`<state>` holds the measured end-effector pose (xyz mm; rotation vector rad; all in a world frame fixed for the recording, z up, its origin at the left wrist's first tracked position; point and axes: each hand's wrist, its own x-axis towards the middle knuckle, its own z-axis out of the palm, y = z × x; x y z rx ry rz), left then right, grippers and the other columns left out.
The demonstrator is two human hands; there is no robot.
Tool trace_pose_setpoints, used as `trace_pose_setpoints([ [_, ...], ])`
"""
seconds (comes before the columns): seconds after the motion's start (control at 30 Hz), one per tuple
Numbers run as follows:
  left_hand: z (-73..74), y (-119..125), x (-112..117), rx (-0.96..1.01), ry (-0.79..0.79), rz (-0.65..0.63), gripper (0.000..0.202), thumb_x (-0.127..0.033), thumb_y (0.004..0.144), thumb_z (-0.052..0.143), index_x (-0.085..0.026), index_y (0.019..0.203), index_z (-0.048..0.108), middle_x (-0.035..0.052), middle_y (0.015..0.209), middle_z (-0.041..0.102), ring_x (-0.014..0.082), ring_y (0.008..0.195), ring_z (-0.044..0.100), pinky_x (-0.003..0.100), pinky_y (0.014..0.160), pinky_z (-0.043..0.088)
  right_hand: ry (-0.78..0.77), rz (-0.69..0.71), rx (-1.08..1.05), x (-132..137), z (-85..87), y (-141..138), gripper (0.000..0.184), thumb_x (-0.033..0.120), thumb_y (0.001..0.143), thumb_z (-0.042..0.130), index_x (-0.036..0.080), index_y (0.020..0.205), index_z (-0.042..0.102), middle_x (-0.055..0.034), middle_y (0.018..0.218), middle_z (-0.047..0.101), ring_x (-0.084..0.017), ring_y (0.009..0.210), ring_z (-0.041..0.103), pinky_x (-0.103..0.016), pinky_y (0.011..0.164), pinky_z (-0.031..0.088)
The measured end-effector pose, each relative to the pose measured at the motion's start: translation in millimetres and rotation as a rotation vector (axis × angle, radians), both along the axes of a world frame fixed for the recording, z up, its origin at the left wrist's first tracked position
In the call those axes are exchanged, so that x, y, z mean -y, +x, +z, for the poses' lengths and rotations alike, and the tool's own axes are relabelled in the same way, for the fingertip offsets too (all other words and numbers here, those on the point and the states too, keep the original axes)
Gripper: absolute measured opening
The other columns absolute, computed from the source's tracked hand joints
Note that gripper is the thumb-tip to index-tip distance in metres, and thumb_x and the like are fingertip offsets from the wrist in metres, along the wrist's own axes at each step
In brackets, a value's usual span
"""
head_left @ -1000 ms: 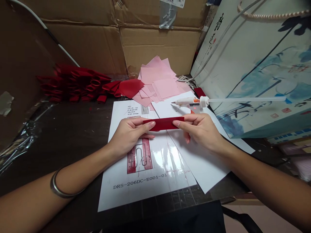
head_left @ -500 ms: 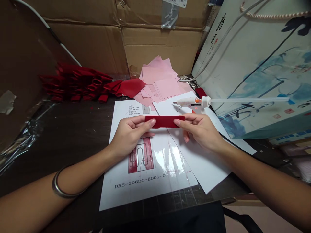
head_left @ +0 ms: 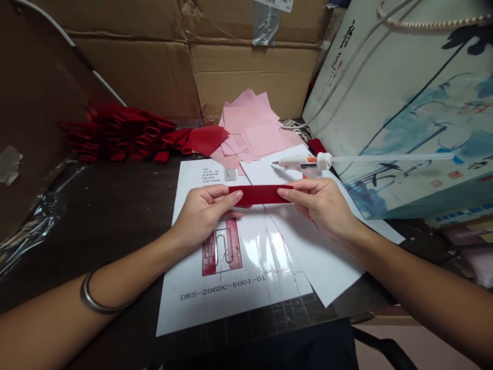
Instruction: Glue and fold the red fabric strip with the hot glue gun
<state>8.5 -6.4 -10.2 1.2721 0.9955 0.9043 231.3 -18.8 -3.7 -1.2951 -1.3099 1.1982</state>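
Note:
A dark red strip (head_left: 260,196), fabric or paper, is stretched level between my two hands above the printed sheet (head_left: 181,313). My left hand (head_left: 204,208) pinches its left end, thumb on top and fingers behind. At the right end, my right hand (head_left: 318,203) grips it the same way. Just beyond my right hand lies a white glue gun (head_left: 304,162) with a long clear glue stick (head_left: 385,158) out of its back. The printed sheet bears a red-banded diagram below my left hand. A blank white sheet (head_left: 323,267) overlaps it on the right.
Pink paper squares (head_left: 250,121) are heaped behind the sheets. Red folded pieces (head_left: 127,133) pile up at the back left. A cardboard box (head_left: 254,72) walls the back, and a white painted-pattern bag (head_left: 408,103) stands right. A grey cable (head_left: 358,51) runs down to the table.
The right hand's lower fingers have curled in closer behind the strip. Both hands keep their hold, and the strip stays in nearly the same place.

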Motion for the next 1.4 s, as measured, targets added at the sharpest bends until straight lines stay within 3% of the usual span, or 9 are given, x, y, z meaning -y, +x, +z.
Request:
trace_pose_setpoints([
  [0.2,-1.7,-4.6,0.9,-0.204,0.089,-0.088,0.027,-0.039,0.082,0.071,-0.016,0.095,0.078,0.0055,0.075,0.074,0.0142,0.063,0.064,0.022,0.055,0.049,0.052,0.132,0.108,0.1,4.6,2.7,0.015,0.033,0.079,0.074,0.019,0.081,0.076,0.0045,0.046,0.047,-0.008,0.043,0.037,-0.025,0.04,0.026],
  [0.3,-2.9,-3.7,-0.8,-0.197,0.094,-0.071,0.024,-0.037,0.082,0.071,-0.018,0.095,0.079,0.0056,0.077,0.075,0.0138,0.065,0.065,0.023,0.059,0.051,0.04,0.171,0.13,0.6,5.9,1.5,0.021,0.039,0.083,0.07,0.019,0.082,0.075,0.0038,0.049,0.05,-0.008,0.045,0.04,-0.025,0.041,0.028],
  [0.4,-2.0,-1.2,-1.5,-0.133,0.056,-0.051,0.024,-0.036,0.081,0.073,-0.02,0.098,0.078,0.0054,0.084,0.077,0.0147,0.07,0.069,0.023,0.064,0.055,0.058,0.148,0.147,0.1,4.9,0.9,0.024,0.038,0.084,0.069,0.019,0.071,0.074,0.0047,0.044,0.044,-0.007,0.042,0.035,-0.026,0.041,0.026],
  [0.5,0.0,0.8,-0.5,-0.044,0.001,-0.044,0.024,-0.034,0.08,0.074,-0.021,0.099,0.078,0.0055,0.091,0.077,0.0154,0.075,0.071,0.024,0.068,0.058,0.056,0.128,0.073,-0.9,2.9,1.4,0.022,0.037,0.083,0.071,0.02,0.069,0.073,0.0063,0.042,0.039,-0.007,0.041,0.029,-0.026,0.041,0.023],
  [0.6,1.5,1.1,0.6,0.002,-0.025,-0.066,0.023,-0.034,0.081,0.074,-0.019,0.098,0.078,0.0064,0.088,0.078,0.016,0.076,0.072,0.024,0.071,0.059,0.078,0.13,0.042,-1.6,0.9,2.4,0.024,0.039,0.083,0.072,0.02,0.068,0.072,0.0055,0.042,0.042,-0.007,0.041,0.032,-0.027,0.042,0.022],
  [0.97,0.5,-1.2,1.9,0.013,0.013,-0.104,0.027,-0.033,0.084,0.071,-0.016,0.105,0.075,0.0089,0.089,0.078,0.0191,0.079,0.074,0.028,0.074,0.06,0.085,0.147,0.065,-0.7,-0.5,0.8,0.019,0.037,0.084,0.07,0.019,0.087,0.075,0.0053,0.047,0.049,-0.008,0.041,0.038,-0.025,0.039,0.026],
  [1.17,4.2,-1.4,3.8,0.032,0.082,-0.205,0.025,-0.029,0.087,0.068,-0.018,0.108,0.074,0.0076,0.091,0.078,0.0174,0.08,0.074,0.024,0.074,0.06,0.151,0.275,0.101,3.6,0.5,-1.2,0.021,0.035,0.087,0.066,0.019,0.097,0.074,-0.0002,0.07,0.068,-0.007,0.046,0.049,-0.024,0.043,0.04],
  [1.4,2.5,-2.6,5.4,0.026,0.131,-0.211,0.022,-0.021,0.088,0.064,-0.026,0.106,0.075,0.0029,0.091,0.078,0.0138,0.074,0.073,0.023,0.071,0.059,0.155,0.318,0.004,3.2,-1.3,0.0,0.019,0.029,0.09,0.061,0.023,0.104,0.073,-0.001,0.081,0.071,-0.007,0.046,0.051,-0.025,0.046,0.043],
])
